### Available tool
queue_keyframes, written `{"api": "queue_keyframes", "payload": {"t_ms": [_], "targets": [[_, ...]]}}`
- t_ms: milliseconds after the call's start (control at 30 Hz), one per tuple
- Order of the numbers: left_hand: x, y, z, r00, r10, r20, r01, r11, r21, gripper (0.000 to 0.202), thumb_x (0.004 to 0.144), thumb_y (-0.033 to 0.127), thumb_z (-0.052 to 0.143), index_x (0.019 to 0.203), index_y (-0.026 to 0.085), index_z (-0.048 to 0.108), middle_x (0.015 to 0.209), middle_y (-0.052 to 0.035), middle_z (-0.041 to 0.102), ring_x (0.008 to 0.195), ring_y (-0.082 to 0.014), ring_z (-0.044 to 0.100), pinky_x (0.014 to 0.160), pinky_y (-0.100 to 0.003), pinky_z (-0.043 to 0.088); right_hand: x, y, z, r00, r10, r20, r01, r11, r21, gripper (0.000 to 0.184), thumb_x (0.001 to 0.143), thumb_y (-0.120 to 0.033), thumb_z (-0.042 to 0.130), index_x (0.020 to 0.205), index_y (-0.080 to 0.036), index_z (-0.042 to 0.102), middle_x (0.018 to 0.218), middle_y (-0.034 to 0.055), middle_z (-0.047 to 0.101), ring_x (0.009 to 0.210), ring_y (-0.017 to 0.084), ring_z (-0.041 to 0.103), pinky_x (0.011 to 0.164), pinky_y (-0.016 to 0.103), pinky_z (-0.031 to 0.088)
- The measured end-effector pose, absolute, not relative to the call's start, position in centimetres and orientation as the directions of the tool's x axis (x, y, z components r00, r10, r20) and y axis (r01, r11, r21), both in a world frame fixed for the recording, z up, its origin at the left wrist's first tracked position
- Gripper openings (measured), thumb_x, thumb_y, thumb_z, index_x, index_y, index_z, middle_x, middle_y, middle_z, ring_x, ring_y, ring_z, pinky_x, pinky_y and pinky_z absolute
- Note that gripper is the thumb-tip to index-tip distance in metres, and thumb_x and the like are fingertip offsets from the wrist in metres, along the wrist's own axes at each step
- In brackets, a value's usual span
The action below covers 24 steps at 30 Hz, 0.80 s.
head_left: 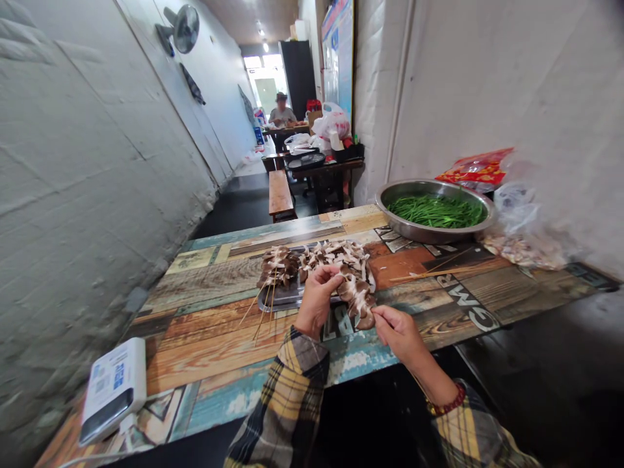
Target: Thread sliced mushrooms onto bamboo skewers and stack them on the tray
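Observation:
My left hand [316, 296] pinches a mushroom piece at the near edge of a metal tray [287, 298] heaped with sliced mushrooms [336, 257]. My right hand [397, 331] is closed on the end of a thin bamboo skewer threaded with mushroom slices [359, 300] that runs between both hands. Finished mushroom skewers [275, 266] lie on the tray's left side, their sticks jutting toward me over the painted wooden table [205, 338].
A steel bowl of green stems [433, 211] stands at the back right, beside plastic bags [517, 227] and loose skewers [429, 270]. A white payment device [112, 390] sits at the near left. Walls close in on both sides; a person sits at a far table [281, 114].

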<state>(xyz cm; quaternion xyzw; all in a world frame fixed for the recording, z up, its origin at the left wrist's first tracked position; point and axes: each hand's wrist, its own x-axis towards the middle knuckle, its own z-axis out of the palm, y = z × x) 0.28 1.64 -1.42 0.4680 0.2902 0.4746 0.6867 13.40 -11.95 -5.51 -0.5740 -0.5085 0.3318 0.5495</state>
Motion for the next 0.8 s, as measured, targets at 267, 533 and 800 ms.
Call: {"api": "queue_keyframes", "payload": {"t_ms": [267,533,800], "targets": [[0.39,1.72,-1.39,0.354,0.935,0.003,-0.411,0.152,0.899,0.025,0.056,0.022,0.080,0.076,0.015,0.065,0.067,0.0013,0.063,0.061,-0.0078,0.056,0.061,-0.021,0.043,13.35,-11.97,-5.63,0.285,0.940,0.188,0.201,0.133,-0.971,0.030,0.088,-0.040,0.050,0.078,-0.015,0.065,0.043,-0.0073,0.039,0.038,0.008,0.035,0.041,0.020,0.030],[0.33,1.78,-1.73,0.342,0.939,0.026,-0.423,0.129,0.897,0.026,0.059,0.023,0.080,0.077,0.014,0.063,0.066,0.0020,0.062,0.060,-0.0071,0.056,0.060,-0.020,0.043,13.46,-11.93,-5.71,0.264,0.943,0.203,0.264,0.132,-0.955,0.028,0.088,-0.036,0.050,0.079,-0.015,0.066,0.044,-0.0064,0.042,0.039,0.009,0.037,0.041,0.020,0.030],[0.29,1.72,-1.66,0.345,0.936,0.068,-0.404,0.082,0.911,0.030,0.059,0.022,0.079,0.083,0.015,0.062,0.070,0.0015,0.064,0.063,-0.0079,0.057,0.063,-0.021,0.043,13.32,-11.69,-6.03,0.277,0.931,0.236,0.325,0.141,-0.935,0.028,0.089,-0.034,0.048,0.080,-0.015,0.067,0.047,-0.0057,0.042,0.041,0.009,0.038,0.042,0.020,0.032]]}}
